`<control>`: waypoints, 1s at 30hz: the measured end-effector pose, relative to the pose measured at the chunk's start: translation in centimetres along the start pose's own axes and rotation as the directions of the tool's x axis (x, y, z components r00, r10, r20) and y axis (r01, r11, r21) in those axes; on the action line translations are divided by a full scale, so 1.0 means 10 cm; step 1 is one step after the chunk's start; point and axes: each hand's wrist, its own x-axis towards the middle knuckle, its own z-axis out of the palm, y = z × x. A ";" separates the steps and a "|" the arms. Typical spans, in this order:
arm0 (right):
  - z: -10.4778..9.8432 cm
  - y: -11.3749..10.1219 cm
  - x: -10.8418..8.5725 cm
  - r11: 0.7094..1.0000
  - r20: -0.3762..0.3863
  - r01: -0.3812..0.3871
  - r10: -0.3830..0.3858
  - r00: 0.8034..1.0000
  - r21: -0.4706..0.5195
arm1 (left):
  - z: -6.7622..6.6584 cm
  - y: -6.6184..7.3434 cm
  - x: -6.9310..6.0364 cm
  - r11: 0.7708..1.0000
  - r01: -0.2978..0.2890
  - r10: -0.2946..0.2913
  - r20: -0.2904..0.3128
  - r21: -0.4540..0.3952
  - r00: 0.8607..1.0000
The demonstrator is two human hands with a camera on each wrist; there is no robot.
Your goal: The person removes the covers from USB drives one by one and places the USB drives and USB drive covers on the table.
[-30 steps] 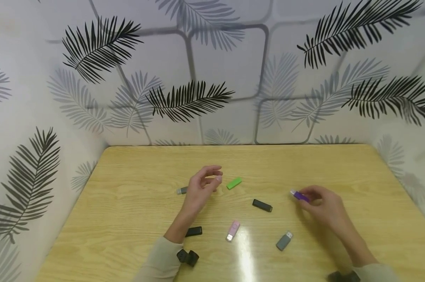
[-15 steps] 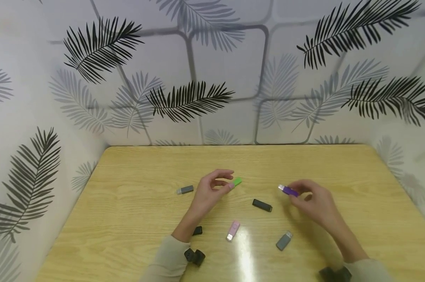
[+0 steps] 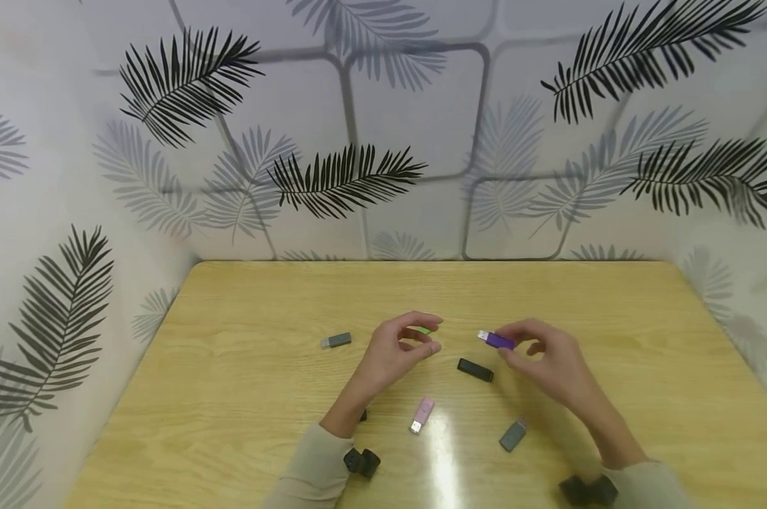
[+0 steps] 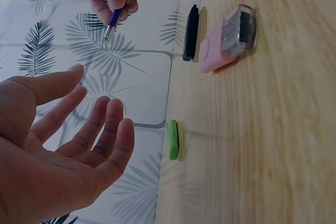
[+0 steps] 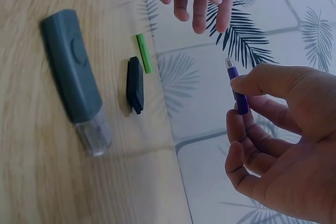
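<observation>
Between thumb and fingers my right hand (image 3: 551,360) pinches a purple USB stick (image 3: 499,341), its metal plug pointing left towards the other hand. In the right wrist view the purple stick (image 5: 239,90) is held up off the table. My left hand (image 3: 396,353) holds nothing; its fingers are loosely bent, with a gap to the thumb, as the left wrist view shows. Behind those fingers in the head view lies a green USB stick (image 3: 426,330), mostly hidden there. It shows whole on the table in the left wrist view, the green stick (image 4: 174,140) being apart from the hand.
On the wooden table (image 3: 230,396) lie a black stick (image 3: 475,370), a pink USB stick (image 3: 423,415), a grey one (image 3: 513,435) at front right and another grey one (image 3: 337,341) at left. A black stick (image 3: 363,416) is mostly hidden by my left wrist. Patterned wall covering stands behind.
My right hand has moved left with the purple USB stick. My left hand has moved right, over towards the green stick, so the two hands are closer together.
</observation>
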 end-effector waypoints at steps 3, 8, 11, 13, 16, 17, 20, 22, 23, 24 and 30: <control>0.01 -0.02 0.03 1.000 0.000 0.018 -0.018 1.000 -0.002 | 0.01 0.02 0.01 0.999 -0.016 0.016 0.004 0.040 1.000; 0.03 -0.07 0.08 0.999 0.017 0.044 -0.044 0.999 0.004 | 0.01 0.04 0.05 0.996 -0.046 0.045 0.010 0.082 0.999; 0.04 -0.10 0.11 0.999 0.034 0.052 -0.052 0.998 0.012 | 0.01 0.06 0.07 0.997 -0.036 0.033 0.041 0.067 0.999; 0.05 -0.12 0.12 0.998 0.040 0.064 -0.065 0.997 0.016 | 0.02 0.07 0.08 0.998 -0.030 0.026 0.066 0.057 0.998; 0.06 -0.15 0.15 0.996 0.049 0.089 -0.090 0.995 0.022 | 0.04 0.08 0.09 0.999 -0.025 0.022 0.083 0.036 0.996; 0.06 -0.16 0.16 0.995 0.050 0.102 -0.103 0.993 0.020 | 0.05 0.07 0.09 0.999 -0.029 0.027 0.083 0.027 0.996; 0.08 -0.18 0.19 0.992 0.057 0.127 -0.129 0.990 0.027 | 0.08 0.07 0.10 0.999 -0.047 0.046 0.068 0.007 0.997; 0.08 -0.20 0.20 0.989 0.062 0.141 -0.143 0.988 0.032 | 0.09 0.07 0.10 0.998 -0.066 0.067 0.055 -0.004 0.996; 0.09 -0.21 0.21 0.988 0.067 0.148 -0.150 0.986 0.038 | 0.09 0.06 0.10 0.997 -0.077 0.077 0.046 -0.009 0.996; 0.09 -0.22 0.22 0.987 0.071 0.157 -0.160 0.985 0.045 | 0.10 0.06 0.10 0.996 -0.087 0.088 0.036 -0.014 0.995; 0.12 -0.25 0.29 0.978 0.100 0.199 -0.205 0.974 0.065 | 0.09 0.06 0.09 0.989 -0.137 0.135 -0.029 -0.060 0.990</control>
